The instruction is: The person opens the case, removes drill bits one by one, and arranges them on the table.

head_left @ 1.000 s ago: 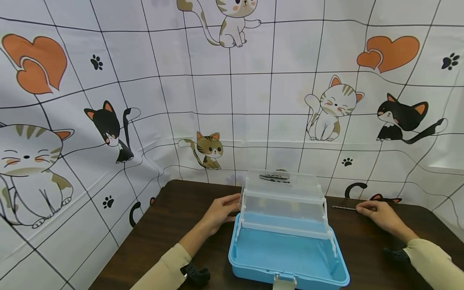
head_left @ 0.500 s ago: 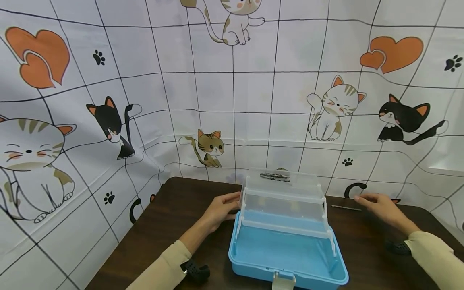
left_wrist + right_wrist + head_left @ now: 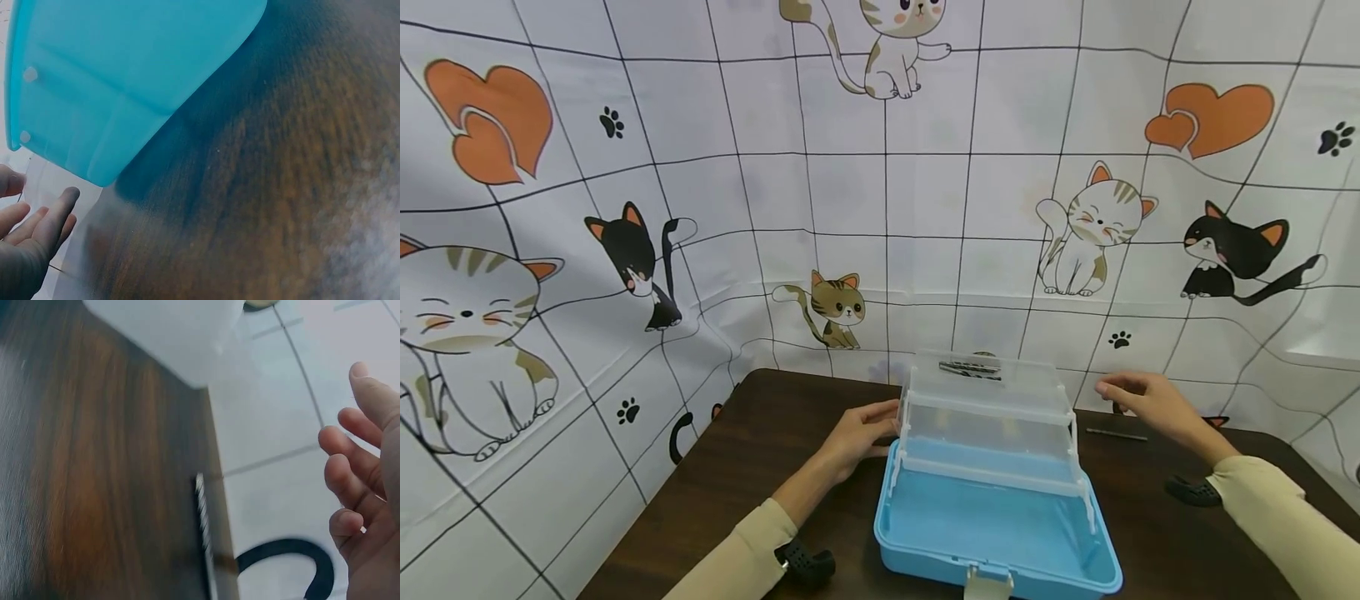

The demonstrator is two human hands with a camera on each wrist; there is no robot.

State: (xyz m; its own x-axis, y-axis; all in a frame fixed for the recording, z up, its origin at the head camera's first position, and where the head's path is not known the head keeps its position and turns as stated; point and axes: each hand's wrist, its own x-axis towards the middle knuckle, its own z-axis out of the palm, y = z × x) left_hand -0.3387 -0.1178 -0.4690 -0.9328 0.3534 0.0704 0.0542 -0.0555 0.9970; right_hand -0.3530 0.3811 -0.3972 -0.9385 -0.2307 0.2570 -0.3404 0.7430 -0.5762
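Observation:
A light blue storage box [image 3: 977,521] stands with its clear folding trays [image 3: 985,421] raised. Drill bits [image 3: 970,370] lie in the top tray. My left hand [image 3: 853,437] is at the trays' left side; its fingers [image 3: 56,219] are extended in the left wrist view, and whether they touch the tray is hard to tell. My right hand [image 3: 1157,408] hovers, holding nothing, over the table's back edge to the right of the trays. Its fingers [image 3: 350,456] are loosely bent. Below it, a spiral drill bit [image 3: 1116,434] lies on the table, also seen near the edge in the right wrist view.
The dark wooden table [image 3: 775,450] ends at a white wall cloth [image 3: 925,200] printed with cats, hearts and grid lines. The box's front latch [image 3: 988,583] hangs down at the near side. Black wrist straps [image 3: 808,562] are on both arms.
My right hand has let go of the drill bit on the table, risen, and moved left toward the trays. My left hand and the box stay in place.

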